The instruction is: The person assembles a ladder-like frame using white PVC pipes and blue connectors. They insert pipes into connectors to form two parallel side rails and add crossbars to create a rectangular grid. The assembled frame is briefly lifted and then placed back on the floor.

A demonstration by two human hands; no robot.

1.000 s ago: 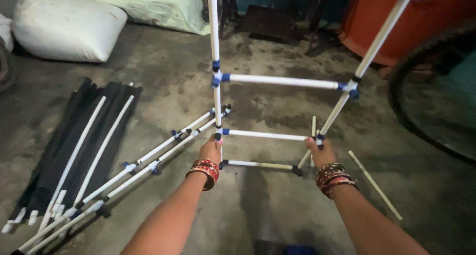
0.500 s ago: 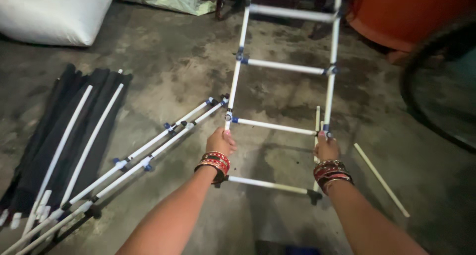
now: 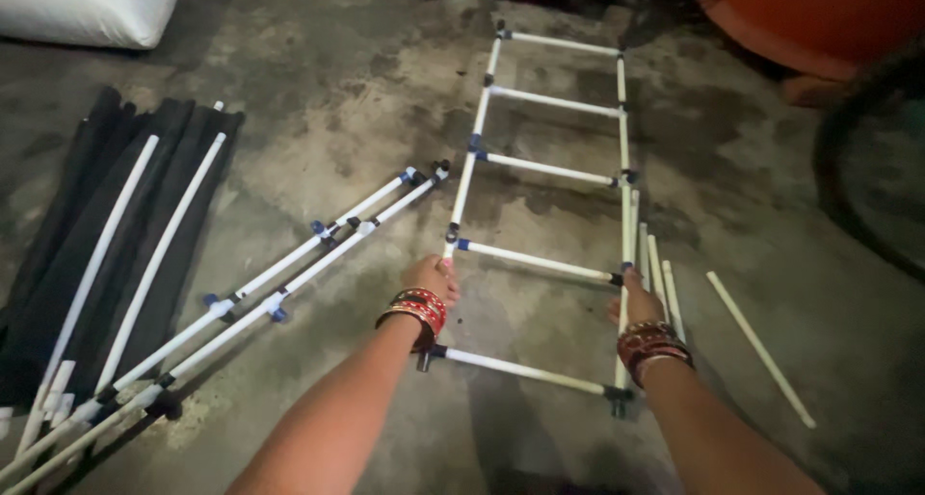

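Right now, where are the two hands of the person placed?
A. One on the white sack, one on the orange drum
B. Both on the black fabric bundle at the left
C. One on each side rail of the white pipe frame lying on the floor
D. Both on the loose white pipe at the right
C: the left hand grips the left rail and the right hand the right rail of the ladder-like white pipe frame, which lies flat on the concrete floor.

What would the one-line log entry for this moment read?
left hand: grips left rail | right hand: grips right rail | ladder-like pipe frame: flat on floor | loose white pipes: right of frame
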